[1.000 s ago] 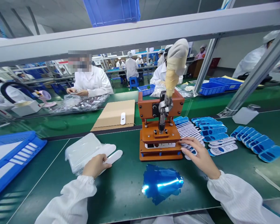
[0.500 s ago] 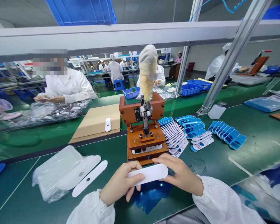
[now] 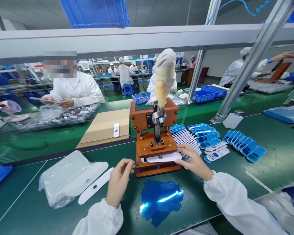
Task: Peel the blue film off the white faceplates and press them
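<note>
A toggle press with an orange-brown frame [image 3: 156, 142] and a cloth-wrapped handle [image 3: 165, 65] stands in front of me. My right hand [image 3: 194, 161] pinches the right end of a long white panel [image 3: 164, 158], which lies partly under the press's upper plate. That panel has a small hole near its middle. Left of the press base, my left hand [image 3: 121, 178] is loosely curled, holding nothing. Further left lie another white panel [image 3: 95, 186] with a hole and a clear plastic bag [image 3: 63, 176] with more white panels in it.
Blue film sheets [image 3: 159, 202] lie before the press. Right of it are rows of remote-control faceplates [image 3: 188, 140] and blue-filmed pieces [image 3: 245, 145], with a white bottle [image 3: 233, 119] behind. Cardboard [image 3: 105, 125] lies back left. Co-workers [image 3: 75, 86] sit across the line; a metal post [image 3: 250, 62] slants at right.
The white panel has gone from between both hands into the press. My left hand has let go and drawn left; my right hand has moved forward with the panel's end.
</note>
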`<control>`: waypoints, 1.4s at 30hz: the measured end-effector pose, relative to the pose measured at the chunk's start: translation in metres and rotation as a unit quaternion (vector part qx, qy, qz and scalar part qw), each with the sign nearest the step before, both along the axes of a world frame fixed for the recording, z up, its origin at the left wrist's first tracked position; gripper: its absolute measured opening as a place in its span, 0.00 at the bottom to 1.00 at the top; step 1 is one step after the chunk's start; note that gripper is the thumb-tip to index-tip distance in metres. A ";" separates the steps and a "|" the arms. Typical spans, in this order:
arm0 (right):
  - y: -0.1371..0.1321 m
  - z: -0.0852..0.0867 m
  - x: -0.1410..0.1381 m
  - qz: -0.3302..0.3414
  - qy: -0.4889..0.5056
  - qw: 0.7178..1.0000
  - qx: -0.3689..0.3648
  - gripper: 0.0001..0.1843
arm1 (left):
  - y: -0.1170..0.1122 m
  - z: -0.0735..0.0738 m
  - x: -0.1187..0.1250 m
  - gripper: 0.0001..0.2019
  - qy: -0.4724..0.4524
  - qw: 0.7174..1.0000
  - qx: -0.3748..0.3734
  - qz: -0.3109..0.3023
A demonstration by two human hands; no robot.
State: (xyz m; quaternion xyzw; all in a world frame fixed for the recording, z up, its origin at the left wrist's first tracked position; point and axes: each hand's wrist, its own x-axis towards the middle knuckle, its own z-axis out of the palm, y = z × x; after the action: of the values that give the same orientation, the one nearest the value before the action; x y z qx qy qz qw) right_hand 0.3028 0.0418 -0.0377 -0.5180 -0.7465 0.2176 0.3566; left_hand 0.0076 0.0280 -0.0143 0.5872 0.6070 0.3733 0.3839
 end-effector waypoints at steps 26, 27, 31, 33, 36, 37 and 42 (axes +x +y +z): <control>0.019 -0.002 -0.010 0.027 -0.042 0.998 0.049 0.19 | 0.001 -0.044 0.016 0.14 0.307 0.899 0.311 -0.032; 0.015 -0.005 -0.008 0.021 -0.052 0.996 0.072 0.17 | 0.002 -0.044 0.016 0.14 0.316 0.892 0.321 -0.034; -0.002 -0.017 0.001 -0.002 -0.109 0.984 0.142 0.13 | 0.003 -0.048 0.015 0.15 0.291 0.901 0.321 -0.027; -0.003 -0.016 0.004 -0.009 -0.093 0.986 0.138 0.13 | 0.002 -0.053 0.015 0.16 0.253 0.918 0.305 -0.021; 0.010 0.012 0.002 -0.076 0.028 0.984 0.161 0.14 | 0.001 -0.059 0.012 0.20 0.184 0.943 0.277 -0.012; 0.015 0.031 -0.002 -0.109 0.078 0.973 0.188 0.13 | 0.001 -0.060 0.010 0.21 0.161 0.949 0.270 -0.006; 0.024 0.163 -0.051 -0.002 0.225 0.918 0.326 0.18 | 0.001 -0.057 0.004 0.18 0.081 0.967 0.237 0.048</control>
State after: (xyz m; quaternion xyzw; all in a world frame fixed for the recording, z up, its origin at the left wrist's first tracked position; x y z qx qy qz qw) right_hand 0.2521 0.0656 0.1257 -0.3120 -0.6750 0.0717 0.6648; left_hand 0.0114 0.0286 -0.0708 0.6599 0.5578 0.4756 0.1650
